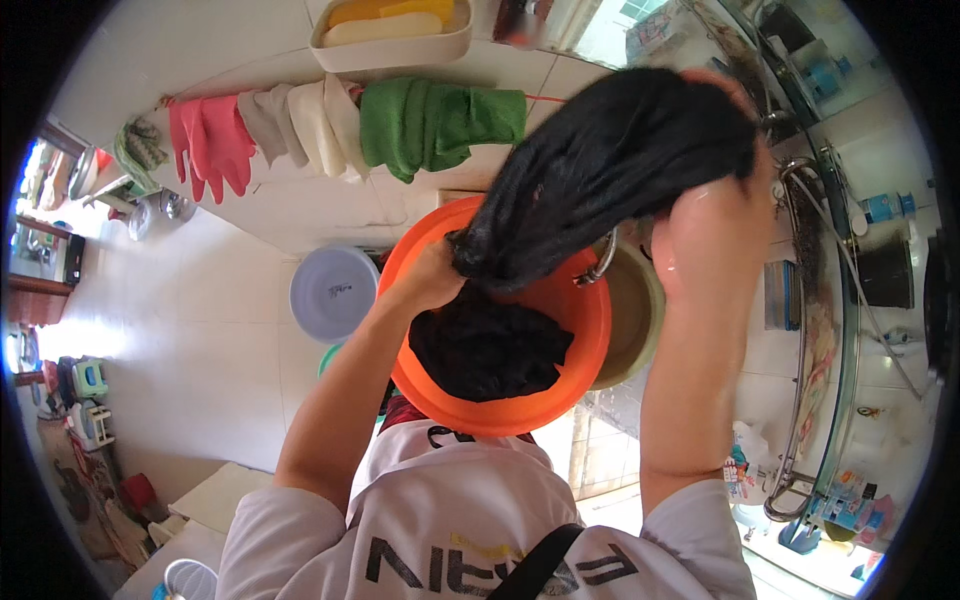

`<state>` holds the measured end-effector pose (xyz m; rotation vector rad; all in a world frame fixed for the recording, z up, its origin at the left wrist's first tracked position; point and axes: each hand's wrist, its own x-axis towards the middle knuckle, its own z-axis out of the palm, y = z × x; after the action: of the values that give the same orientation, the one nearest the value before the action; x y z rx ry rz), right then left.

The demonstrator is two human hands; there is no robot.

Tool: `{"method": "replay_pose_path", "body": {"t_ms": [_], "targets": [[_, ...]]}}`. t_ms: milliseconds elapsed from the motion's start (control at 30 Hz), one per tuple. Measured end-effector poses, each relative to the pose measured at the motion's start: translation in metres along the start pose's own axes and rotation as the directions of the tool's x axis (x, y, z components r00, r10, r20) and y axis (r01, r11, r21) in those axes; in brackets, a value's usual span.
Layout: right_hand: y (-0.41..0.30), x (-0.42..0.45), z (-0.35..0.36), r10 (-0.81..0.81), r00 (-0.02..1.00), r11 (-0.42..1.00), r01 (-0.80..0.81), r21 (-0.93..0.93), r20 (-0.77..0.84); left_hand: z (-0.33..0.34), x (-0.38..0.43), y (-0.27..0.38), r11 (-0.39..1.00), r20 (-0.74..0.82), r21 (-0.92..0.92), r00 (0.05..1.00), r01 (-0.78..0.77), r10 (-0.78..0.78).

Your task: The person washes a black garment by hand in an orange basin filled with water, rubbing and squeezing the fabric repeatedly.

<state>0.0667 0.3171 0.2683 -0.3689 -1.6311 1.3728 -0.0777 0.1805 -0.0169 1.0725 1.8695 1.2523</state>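
A wet-looking black garment [592, 172] stretches between my two hands above an orange plastic basin [585, 360]. My left hand [431, 277] grips its bunched lower end over the basin's left side. Higher and to the right, my right hand [709, 217] is closed around the other end, which is raised and folded over; part of that hand's fingers is hidden behind the cloth. In the basin lies more black cloth [487, 352], crumpled in a heap. The basin's far part is partly covered by the stretched garment.
Pink rubber gloves [214, 142] and a green cloth [442, 124] hang on a line along the wall. A lavender basin [334, 292] is left of the orange one. A sink bowl [634, 322] with a metal faucet [600, 262] is close on the right, below a glass shelf [840, 375].
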Motion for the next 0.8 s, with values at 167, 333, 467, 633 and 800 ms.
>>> {"method": "replay_pose_path", "body": {"t_ms": [167,333,467,633,800], "targets": [[0.085,-0.038,-0.022,0.122,0.972,0.818,0.017,-0.576,0.202,-0.048,-0.011,0.083,0.979,-0.145,0.097,0.971,-0.177,0.19],[0.225,-0.112,-0.054,0.346,0.921,0.724,-0.142,-0.675,0.177,-0.031,0.005,0.121,0.946,-0.164,0.148,0.936,-0.289,0.311],[0.293,-0.155,-0.085,0.508,0.86,0.574,-0.375,-0.728,-0.042,0.026,0.031,0.045,0.82,-0.054,0.543,0.967,-0.182,0.25],[0.311,-0.187,-0.096,0.582,0.812,0.286,-0.25,-0.925,-0.039,0.07,0.02,-0.039,0.645,-0.066,0.76,0.997,0.077,-0.041],[0.331,-0.193,-0.096,0.62,0.767,0.26,-0.001,-0.966,0.166,0.105,0.007,-0.09,0.648,0.024,0.757,0.988,0.083,-0.154]]}}
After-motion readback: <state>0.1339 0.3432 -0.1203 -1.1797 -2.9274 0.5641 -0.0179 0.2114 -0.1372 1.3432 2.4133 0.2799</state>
